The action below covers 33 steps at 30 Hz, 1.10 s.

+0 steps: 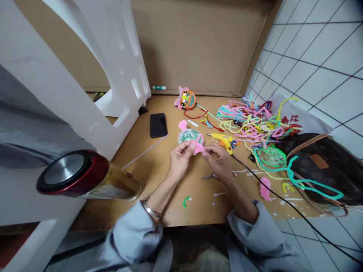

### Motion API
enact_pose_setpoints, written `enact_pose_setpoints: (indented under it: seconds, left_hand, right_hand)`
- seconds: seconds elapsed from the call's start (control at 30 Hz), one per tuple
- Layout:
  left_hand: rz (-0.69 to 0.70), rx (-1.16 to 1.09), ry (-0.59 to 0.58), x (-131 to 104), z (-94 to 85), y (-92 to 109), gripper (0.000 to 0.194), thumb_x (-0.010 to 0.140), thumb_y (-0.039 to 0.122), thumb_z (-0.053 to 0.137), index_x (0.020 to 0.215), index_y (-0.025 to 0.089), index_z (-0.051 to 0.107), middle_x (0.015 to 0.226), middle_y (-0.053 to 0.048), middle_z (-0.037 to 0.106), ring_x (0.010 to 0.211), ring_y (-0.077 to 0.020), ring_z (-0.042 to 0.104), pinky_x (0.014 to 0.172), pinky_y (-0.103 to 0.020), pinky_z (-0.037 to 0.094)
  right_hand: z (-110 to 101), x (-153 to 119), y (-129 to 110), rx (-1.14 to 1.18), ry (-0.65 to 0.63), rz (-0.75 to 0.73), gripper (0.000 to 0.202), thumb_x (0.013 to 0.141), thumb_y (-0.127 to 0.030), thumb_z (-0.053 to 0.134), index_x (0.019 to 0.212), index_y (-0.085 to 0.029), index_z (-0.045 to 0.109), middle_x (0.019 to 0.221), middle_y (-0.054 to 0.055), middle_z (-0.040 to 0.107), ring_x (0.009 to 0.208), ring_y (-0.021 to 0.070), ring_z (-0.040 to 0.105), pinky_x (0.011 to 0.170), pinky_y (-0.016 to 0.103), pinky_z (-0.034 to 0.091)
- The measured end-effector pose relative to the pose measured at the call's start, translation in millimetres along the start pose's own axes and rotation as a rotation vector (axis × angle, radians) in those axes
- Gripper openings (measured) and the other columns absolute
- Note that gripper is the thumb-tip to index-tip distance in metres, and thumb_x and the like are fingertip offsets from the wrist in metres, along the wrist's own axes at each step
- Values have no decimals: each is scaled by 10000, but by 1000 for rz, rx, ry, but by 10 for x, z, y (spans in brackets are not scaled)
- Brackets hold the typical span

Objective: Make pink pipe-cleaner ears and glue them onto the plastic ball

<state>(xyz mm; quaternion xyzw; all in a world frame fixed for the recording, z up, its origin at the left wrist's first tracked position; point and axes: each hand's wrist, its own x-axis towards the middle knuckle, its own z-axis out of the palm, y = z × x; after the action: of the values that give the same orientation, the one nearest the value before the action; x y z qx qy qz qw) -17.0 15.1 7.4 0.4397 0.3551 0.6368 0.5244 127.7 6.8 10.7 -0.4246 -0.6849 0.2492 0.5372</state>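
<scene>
Between my left hand (181,156) and my right hand (217,160) is a fuzzy pink pipe cleaner piece (197,147). Both hands pinch it, thumbs against fingers, above the middle of the table. Just behind my fingers lies a round green-and-white coiled disc (185,136), partly covered by them. A pink tuft (182,124) sits at its upper left edge. To the right, a yellow hot glue gun (222,140) lies with its nozzle pointing left toward the disc. Scissors (210,176) show partly beside my right wrist.
A tangled heap of colourful pipe cleaners (252,121) lies at the right, near a brown bag (314,166). A black cord (263,181) crosses the right side. At left stand a phone (158,125) and a red-lidded bottle (93,177). A decorated round figure (187,99) rests at the back.
</scene>
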Motion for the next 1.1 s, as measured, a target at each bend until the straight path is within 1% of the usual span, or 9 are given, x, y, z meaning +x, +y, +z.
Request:
enact_pose_setpoints:
  seconds: [0.23,0.37,0.57,0.63,0.7,0.83,0.93,1.03,1.1]
  left_hand:
    - [-7,14,36,-16,4,-47,413,664,542,857,787,157,774,670,3,652,636,-110,530,687,-250,459]
    - [-14,6,16,-18,1,-62,408,668,545,855,791,163,785,683,-2,671,637,-111,532,678,-248,461]
    - [-61,-22,-46,-15,-5,-65,477,762,589,765,979,166,792,733,-27,698,671,-137,577,655,-256,495]
    - [-79,-11,-76,-25,10,-39,473,751,596,771,948,167,792,771,-39,718,675,-136,588,633,-248,504]
    - [-72,27,-82,-38,27,-12,429,726,577,799,851,167,789,779,-40,727,657,-123,580,616,-237,505]
    - [-58,53,-5,-54,44,4,402,676,550,841,779,166,782,723,-31,729,625,-117,581,567,-224,486]
    - [-103,20,36,-41,41,4,419,641,536,865,777,150,771,693,-35,726,624,-123,617,542,-214,475]
    - [-153,-32,57,-11,29,19,446,598,530,887,757,137,747,674,-42,718,611,-127,643,507,-203,458]
    - [-179,-64,65,9,21,32,452,578,524,894,741,135,732,663,-41,712,589,-124,641,485,-197,447]
  right_hand:
    - [38,-11,-22,4,18,20,132,828,-256,648,707,-205,656,656,-17,567,617,128,499,585,259,414]
    - [27,-1,-42,16,0,40,166,830,-277,637,680,-207,642,642,-19,549,614,129,492,597,266,423]
    - [-20,16,-48,79,-24,135,196,838,-339,657,696,-207,682,656,-4,589,644,143,520,619,276,438]
    - [-21,19,-37,93,-26,148,229,841,-377,667,689,-205,682,649,-6,590,636,140,512,610,272,431]
    - [-16,21,-30,93,-30,148,266,838,-409,677,670,-203,669,632,-10,576,617,133,494,591,266,415]
    - [-23,25,-56,84,-36,162,338,831,-464,687,630,-200,619,588,-27,512,570,118,440,550,258,378]
    - [-61,26,-86,87,-36,201,431,892,-518,601,598,-204,561,572,-27,489,564,119,448,553,258,389]
    - [-89,31,-70,115,-9,222,444,933,-535,526,649,-204,606,623,-5,565,628,139,539,614,267,455]
    - [-82,35,-29,161,-2,233,347,884,-516,609,758,-202,682,718,13,656,691,152,598,659,277,496]
